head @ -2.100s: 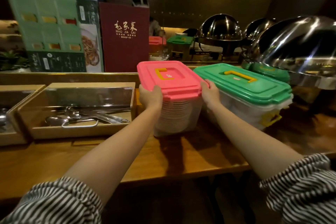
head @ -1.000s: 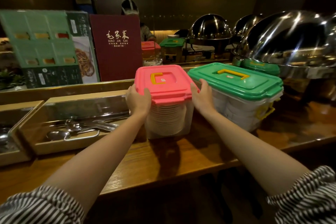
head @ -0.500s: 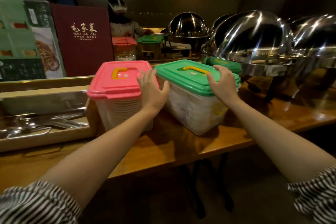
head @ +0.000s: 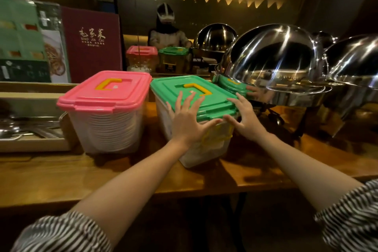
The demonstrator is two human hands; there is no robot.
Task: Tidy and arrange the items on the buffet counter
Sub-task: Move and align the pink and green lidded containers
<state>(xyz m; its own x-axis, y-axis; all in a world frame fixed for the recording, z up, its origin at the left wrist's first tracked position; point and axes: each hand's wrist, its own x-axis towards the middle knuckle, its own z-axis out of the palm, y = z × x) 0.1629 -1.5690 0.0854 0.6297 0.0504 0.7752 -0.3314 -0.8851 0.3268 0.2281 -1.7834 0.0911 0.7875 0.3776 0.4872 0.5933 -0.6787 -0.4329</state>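
Both hands have left the pink box [head: 106, 108]; left hand [head: 189, 120] and right hand [head: 246, 117], grip spread apart, press the green box [head: 196, 112] on the bench [head: 61, 174].

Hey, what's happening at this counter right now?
A person is tidying a buffet counter. Both hands, the left hand and right hand, are spread open on the near end of the green-lidded bin. The pink-lidded bin, full of stacked plates, stands beside it, untouched. Closed chafing dishes sit to the right.
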